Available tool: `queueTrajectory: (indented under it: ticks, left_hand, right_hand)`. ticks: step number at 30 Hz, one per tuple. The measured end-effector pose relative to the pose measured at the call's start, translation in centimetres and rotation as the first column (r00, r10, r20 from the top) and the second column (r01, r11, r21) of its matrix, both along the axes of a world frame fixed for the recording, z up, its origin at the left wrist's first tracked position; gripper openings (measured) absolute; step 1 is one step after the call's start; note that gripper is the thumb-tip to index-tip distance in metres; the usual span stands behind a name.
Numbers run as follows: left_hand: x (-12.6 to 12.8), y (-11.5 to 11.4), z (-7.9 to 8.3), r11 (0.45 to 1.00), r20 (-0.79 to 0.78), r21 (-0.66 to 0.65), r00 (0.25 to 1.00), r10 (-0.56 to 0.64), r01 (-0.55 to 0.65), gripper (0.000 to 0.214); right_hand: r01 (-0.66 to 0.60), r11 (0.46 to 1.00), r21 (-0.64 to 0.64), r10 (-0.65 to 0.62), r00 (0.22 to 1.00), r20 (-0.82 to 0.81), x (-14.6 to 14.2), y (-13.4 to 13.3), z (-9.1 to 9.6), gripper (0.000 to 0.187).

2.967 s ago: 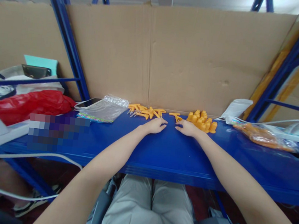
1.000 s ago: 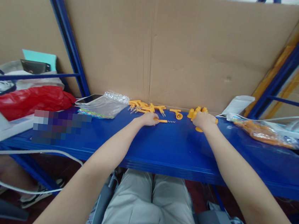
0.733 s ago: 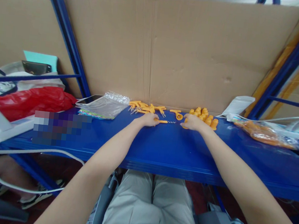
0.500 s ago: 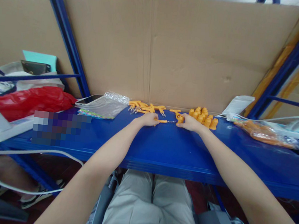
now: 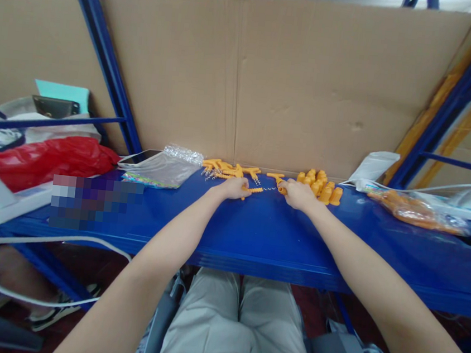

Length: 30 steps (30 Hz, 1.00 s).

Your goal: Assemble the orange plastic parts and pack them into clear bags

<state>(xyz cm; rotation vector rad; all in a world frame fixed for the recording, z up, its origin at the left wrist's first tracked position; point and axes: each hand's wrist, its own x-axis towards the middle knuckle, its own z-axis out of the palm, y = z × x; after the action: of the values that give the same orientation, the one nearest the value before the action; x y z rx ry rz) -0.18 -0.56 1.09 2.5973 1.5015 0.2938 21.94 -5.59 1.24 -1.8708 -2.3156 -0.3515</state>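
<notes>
My left hand rests on the blue shelf with its fingers closed on an orange ribbed handle with a metal corkscrew tip. My right hand is closed on a small orange cap, held just off the tip of the corkscrew. Behind my left hand lies a heap of orange corkscrew pieces. A cluster of several orange caps stands behind my right hand. One orange piece lies alone between the two heaps.
A clear plastic bag and a phone lie left of the heaps. A red bag, white boxes and a white cable crowd the far left. A bag of orange parts lies right. Cardboard backs the shelf.
My right hand went to the cap cluster, picked up one cap and carried it left to the corkscrew tip. My left hand has stayed put holding the handle.
</notes>
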Motion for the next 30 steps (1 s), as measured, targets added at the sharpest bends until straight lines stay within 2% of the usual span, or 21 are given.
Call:
queueTrajectory:
  ticks: [7, 14, 17, 21, 26, 30]
  left_hand:
    - [0.1, -0.1, 0.0, 1.000, -0.005, 0.014, 1.000, 0.004, -0.004, 0.018]
    - [-0.1, 0.1, -0.1, 1.000, -0.002, 0.013, 1.000, -0.019, 0.019, 0.018]
    - [-0.1, 0.1, -0.1, 1.000, 0.012, 0.005, 1.000, -0.022, 0.021, 0.017]
    - [-0.1, 0.1, -0.3, 1.000, 0.050, 0.002, 0.998, -0.030, 0.030, 0.016]
    - [-0.1, 0.3, -0.5, 0.995, 0.070, 0.064, 0.995, -0.076, 0.071, 0.016]
    - [-0.1, 0.4, -0.6, 0.991, 0.072, 0.109, 0.994, -0.086, 0.078, 0.018]
  right_hand:
    - [0.024, 1.000, -0.007, -0.024, 0.999, 0.033, -0.8, -0.5, 0.2, 0.043]
    - [0.049, 0.999, 0.002, -0.049, 0.998, 0.028, -0.1, -0.1, -0.1, 0.041]
    - [-0.060, 0.998, -0.012, 0.059, 0.997, -0.058, 0.0, 0.9, -0.9, 0.042]
    - [-0.285, 0.958, 0.017, 0.284, 0.943, -0.176, -0.4, 1.8, -2.0, 0.045]
    - [-0.329, 0.944, 0.037, 0.329, 0.920, -0.214, -0.4, 1.8, -2.3, 0.046]
    - [-0.348, 0.936, 0.060, 0.353, 0.918, -0.180, -0.2, 1.6, -1.9, 0.046]
